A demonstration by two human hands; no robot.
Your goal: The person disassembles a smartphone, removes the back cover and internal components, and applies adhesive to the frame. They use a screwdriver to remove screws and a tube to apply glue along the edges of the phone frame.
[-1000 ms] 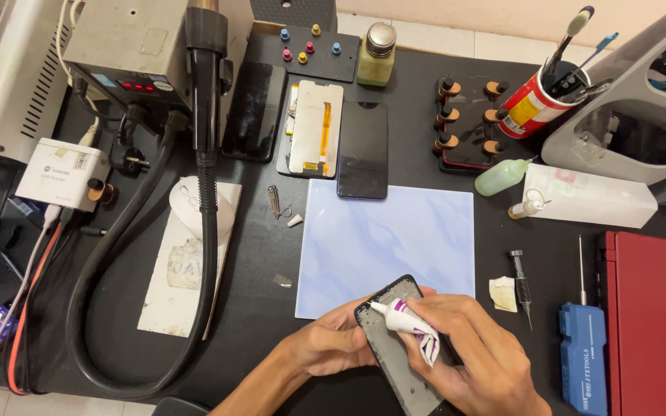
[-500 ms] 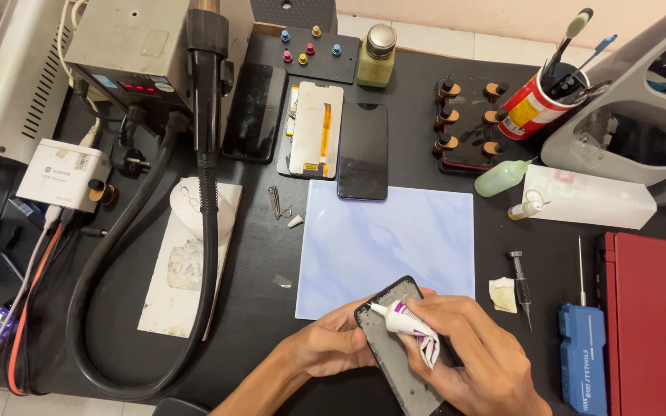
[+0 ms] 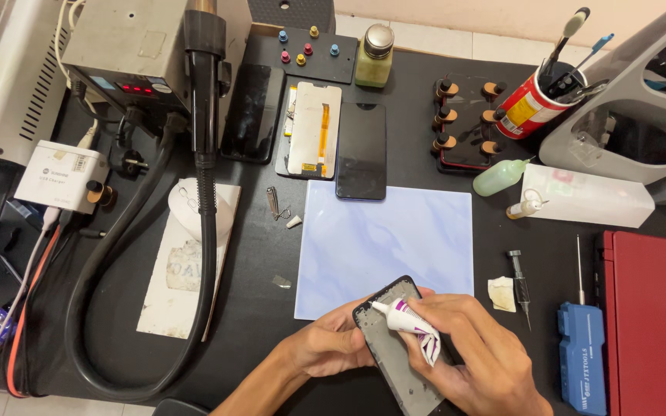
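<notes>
The one phone frame [image 3: 396, 356] lies at the mat's [image 3: 395, 239] near edge, long axis running from upper left to lower right. My left hand [image 3: 337, 347] grips its left side; my right hand [image 3: 468, 347] pinches one glue tube [image 3: 408, 323], nozzle on the frame's top-left corner. One phone [image 3: 361, 150] lies beyond the mat.
</notes>
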